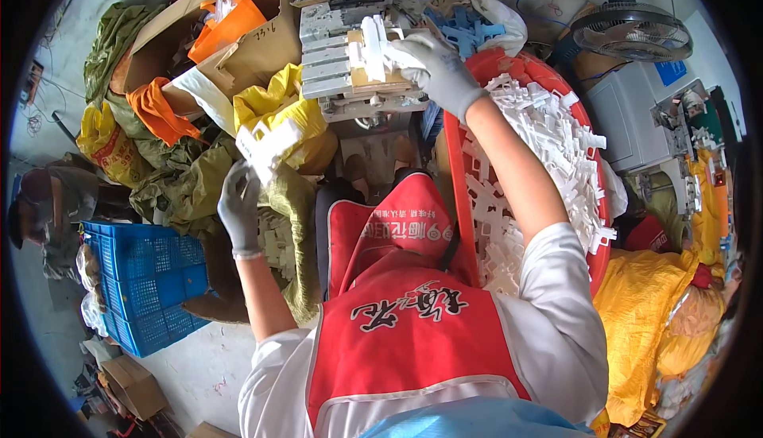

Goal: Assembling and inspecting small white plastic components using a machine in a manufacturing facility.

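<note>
My right hand [443, 74], in a light grey glove, reaches over the machine's bed with its fingers closed on a white plastic part [373, 50]. That part stands against a tan block [383, 84] on the machine. To the left, my gloved left hand [240, 206] is raised above an open olive sack [298, 223]. At its fingertips is another white plastic part [270, 149], pinched at its lower end. White pieces lie inside the sack.
A red tub [455, 152] heaped with white plastic parts [548, 136] stands at my right. Blue crates [151, 279] are at the left; a large cardboard box [266, 25] and yellow bag [278, 100] stand left of the machine [322, 80]. A fan [632, 29] is far right.
</note>
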`<state>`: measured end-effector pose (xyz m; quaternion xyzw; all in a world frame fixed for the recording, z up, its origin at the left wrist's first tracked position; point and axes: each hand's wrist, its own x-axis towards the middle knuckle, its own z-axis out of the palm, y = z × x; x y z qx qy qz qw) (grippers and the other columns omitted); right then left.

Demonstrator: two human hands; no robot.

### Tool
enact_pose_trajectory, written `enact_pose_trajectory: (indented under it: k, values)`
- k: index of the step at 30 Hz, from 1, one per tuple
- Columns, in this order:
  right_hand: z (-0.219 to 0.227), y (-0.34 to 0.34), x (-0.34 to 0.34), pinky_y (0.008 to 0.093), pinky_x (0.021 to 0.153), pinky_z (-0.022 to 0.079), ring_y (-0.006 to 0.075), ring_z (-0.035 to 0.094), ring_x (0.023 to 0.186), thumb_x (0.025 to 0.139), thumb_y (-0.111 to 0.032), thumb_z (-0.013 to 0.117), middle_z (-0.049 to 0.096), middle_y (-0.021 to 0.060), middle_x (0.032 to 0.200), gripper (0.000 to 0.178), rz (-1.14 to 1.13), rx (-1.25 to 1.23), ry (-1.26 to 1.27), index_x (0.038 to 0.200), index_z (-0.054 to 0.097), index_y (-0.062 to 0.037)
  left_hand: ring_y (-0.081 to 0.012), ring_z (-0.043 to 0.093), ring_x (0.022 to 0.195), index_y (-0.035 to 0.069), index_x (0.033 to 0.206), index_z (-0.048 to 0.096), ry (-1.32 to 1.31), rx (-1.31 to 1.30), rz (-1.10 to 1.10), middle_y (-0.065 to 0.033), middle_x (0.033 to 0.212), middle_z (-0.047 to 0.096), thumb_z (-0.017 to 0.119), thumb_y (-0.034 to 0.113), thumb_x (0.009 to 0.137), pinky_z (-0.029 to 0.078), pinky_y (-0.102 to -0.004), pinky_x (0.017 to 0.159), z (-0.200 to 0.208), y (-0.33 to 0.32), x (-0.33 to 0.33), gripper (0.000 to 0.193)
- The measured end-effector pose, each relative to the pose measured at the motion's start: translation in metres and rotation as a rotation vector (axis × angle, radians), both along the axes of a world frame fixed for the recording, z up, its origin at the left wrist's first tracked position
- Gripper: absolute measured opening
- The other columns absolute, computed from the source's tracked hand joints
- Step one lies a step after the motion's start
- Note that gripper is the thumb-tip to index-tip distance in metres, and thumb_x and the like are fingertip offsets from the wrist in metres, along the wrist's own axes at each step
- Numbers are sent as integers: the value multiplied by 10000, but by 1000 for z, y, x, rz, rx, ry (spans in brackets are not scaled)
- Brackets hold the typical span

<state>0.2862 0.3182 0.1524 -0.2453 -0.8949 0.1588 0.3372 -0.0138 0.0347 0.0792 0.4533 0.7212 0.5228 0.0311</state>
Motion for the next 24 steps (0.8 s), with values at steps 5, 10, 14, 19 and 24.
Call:
enact_pose_trajectory:
  k: [5,10,14,19,24]
  values:
    - [10,3,8,361,1000,412,304,501,1179,839,-55,610,525,115,1267,481,80,60,-251,1304,545,-160,-143,636,914,14,1074,641,-90,-108,106,-85,1056,685,666,129,875,502,-280,813,-44,-78,-6,232]
    - [-4,-8,47,409,1009,396,344,491,1204,928,-339,549,523,123,1312,438,32,168,-148,1321,523,-145,-118,598,839,12,1106,638,-252,-337,278,-79,945,680,664,132,876,482,-269,763,-99,-117,-22,260]
    - [-55,-42,141,408,974,424,344,544,1132,949,-372,497,536,150,1292,430,-183,25,-336,1296,531,-119,-289,642,954,6,1144,627,48,-508,271,-171,1098,663,599,231,915,503,-358,827,-128,-147,-41,322]
    - [-141,-120,258,413,967,437,346,556,1129,919,-352,510,573,161,1243,429,-418,-746,-876,1294,536,-146,-271,652,949,-10,1120,639,-4,-608,108,-154,1082,678,589,186,915,505,-352,842,-120,-129,-33,288]
    - [-206,-207,279,416,946,455,324,566,1122,890,-324,542,578,136,1227,420,-570,-764,-940,1275,543,-156,-281,659,949,8,1096,661,43,-650,-33,-153,1058,687,581,170,909,509,-353,824,-123,-93,-16,260]
